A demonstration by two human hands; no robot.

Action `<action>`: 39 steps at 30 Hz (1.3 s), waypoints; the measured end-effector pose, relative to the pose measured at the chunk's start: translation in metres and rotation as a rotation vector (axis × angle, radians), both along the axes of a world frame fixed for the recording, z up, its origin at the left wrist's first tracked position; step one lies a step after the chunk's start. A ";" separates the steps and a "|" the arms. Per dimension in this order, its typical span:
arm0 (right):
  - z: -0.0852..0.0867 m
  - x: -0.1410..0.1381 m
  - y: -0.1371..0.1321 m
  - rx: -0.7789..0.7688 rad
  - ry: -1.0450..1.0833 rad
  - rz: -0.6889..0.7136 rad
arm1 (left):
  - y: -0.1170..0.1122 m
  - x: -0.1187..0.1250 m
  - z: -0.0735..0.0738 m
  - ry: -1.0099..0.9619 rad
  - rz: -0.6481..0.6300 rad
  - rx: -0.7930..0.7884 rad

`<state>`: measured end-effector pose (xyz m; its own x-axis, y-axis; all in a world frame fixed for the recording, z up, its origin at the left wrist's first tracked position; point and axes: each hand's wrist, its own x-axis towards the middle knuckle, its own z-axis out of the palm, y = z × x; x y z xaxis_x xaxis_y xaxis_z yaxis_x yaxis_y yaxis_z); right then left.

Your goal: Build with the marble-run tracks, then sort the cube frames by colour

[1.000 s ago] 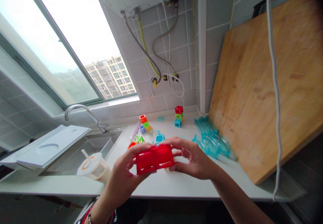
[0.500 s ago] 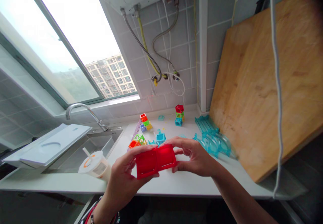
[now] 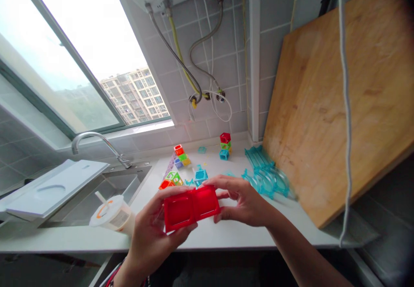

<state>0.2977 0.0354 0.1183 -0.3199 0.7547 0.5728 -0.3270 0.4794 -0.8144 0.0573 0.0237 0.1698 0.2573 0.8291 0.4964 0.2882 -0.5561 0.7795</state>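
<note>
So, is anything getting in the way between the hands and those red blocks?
Nothing visible is: the left hand and right hand hold the red blocks directly, one from each side. The blue block shows beyond them, not in between.

Light: daylight from window [image 3: 84, 49] at left, sky clipped white | Shade: dim beneath worktop [image 3: 239, 235], upper-right corner near-black | Focus: red blocks [image 3: 179, 213] fairly legible, far-right margin blurred | Lens: wide-angle stretch toward edges

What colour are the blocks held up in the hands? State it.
Both blocks are red, seen best in the head view, the only one.
</note>
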 end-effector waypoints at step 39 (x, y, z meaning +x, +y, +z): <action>-0.074 0.024 0.268 -0.326 -1.161 -1.130 | 0.069 -0.082 -0.064 -0.247 -0.389 -0.031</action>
